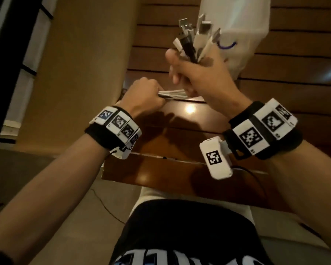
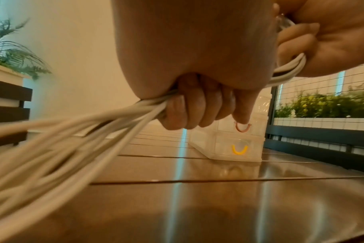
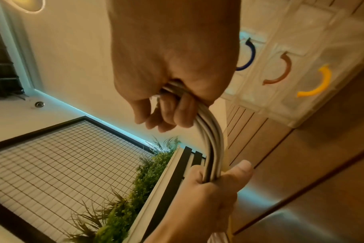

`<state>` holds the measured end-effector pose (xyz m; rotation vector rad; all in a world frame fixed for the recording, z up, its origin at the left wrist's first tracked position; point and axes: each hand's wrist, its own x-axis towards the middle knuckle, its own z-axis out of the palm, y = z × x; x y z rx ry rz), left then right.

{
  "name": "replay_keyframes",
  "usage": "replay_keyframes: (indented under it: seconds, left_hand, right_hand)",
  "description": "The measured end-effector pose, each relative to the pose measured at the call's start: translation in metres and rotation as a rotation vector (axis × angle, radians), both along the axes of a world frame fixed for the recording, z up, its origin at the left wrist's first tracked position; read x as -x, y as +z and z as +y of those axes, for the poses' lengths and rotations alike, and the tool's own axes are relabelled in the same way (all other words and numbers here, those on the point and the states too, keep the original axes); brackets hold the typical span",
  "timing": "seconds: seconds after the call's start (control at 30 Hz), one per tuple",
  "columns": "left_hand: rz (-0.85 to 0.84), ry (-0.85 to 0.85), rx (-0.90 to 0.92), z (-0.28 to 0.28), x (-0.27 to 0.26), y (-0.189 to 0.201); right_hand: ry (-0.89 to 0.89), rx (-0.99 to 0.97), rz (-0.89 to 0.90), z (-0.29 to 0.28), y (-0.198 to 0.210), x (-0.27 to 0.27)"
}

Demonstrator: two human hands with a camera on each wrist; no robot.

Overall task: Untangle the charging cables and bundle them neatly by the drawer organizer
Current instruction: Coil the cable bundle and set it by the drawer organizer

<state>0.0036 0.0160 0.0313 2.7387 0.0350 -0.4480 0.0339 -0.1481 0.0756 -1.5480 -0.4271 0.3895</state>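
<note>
Several charging cables, mostly white with one black, run as one bundle (image 1: 175, 93) between my two fists above the wooden table. My right hand (image 1: 197, 73) grips the bundle just below the plugs (image 1: 197, 33), which fan upward out of the fist. My left hand (image 1: 147, 97) grips the same cables (image 3: 211, 146) lower and to the left. Behind it the loose cable tails (image 2: 77, 141) stream away, blurred. The clear plastic drawer organizer (image 1: 243, 31) stands on the table beyond my right hand, with blue, brown and yellow handles (image 3: 319, 82).
The slatted wooden table (image 1: 161, 134) lies below both hands, its near edge close to my body. A wall (image 1: 88, 54) rises at the left. A wire-mesh panel (image 3: 69, 157) and planters with green plants (image 2: 322, 105) stand at the far side.
</note>
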Motion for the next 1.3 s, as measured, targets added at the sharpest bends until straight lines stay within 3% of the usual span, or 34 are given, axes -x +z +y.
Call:
replay_keyframes:
  seconds: [0.07,0.2,0.33,0.47,0.57,0.67,0.77,0.9,1.1,1.13,1.23,1.3]
  left_hand:
    - [-0.055,-0.014,-0.025,0.003,0.003,-0.014]
    - [-0.126,-0.071,-0.095,0.004,0.012,-0.029]
    - [-0.156,-0.099,-0.107,-0.004,0.025,-0.033]
    - [-0.08,-0.187,-0.051,-0.002,0.031,-0.031]
    - [0.023,-0.231,-0.199,0.035,0.033,-0.032]
    - [0.145,-0.127,-0.267,0.097,0.049,-0.027]
    - [0.2,0.036,-0.273,0.121,0.058,-0.007]
    - [0.261,0.072,-0.371,0.099,0.041,0.012]
    - [0.454,-0.217,-0.31,0.033,0.022,0.01]
    - [0.397,-0.239,-0.254,0.021,0.022,0.013]
    - [-0.017,-0.355,0.059,-0.042,0.021,0.032]
    - [-0.121,-0.44,0.243,-0.083,0.019,0.034]
  right_hand:
    - [0.034,-0.023,0.037,0.002,-0.009,0.012]
    - [0.056,-0.158,0.285,-0.001,-0.007,0.027]
    - [0.06,-0.155,0.388,0.0,-0.003,0.036]
    - [0.064,-0.179,0.35,-0.014,-0.001,0.038]
    - [0.059,-0.263,0.34,-0.036,0.003,0.034]
    - [0.05,-0.334,0.369,-0.063,0.006,0.027]
    - [0.079,-0.358,0.376,-0.075,0.004,0.028]
    - [0.108,-0.31,0.327,-0.076,0.004,0.032]
    - [-0.09,-0.272,0.329,-0.112,0.008,0.025]
    - [-0.101,-0.281,0.336,-0.113,0.009,0.025]
    - [-0.124,-0.257,0.311,-0.104,0.01,0.03]
    - [-0.135,-0.279,0.291,-0.098,0.012,0.034]
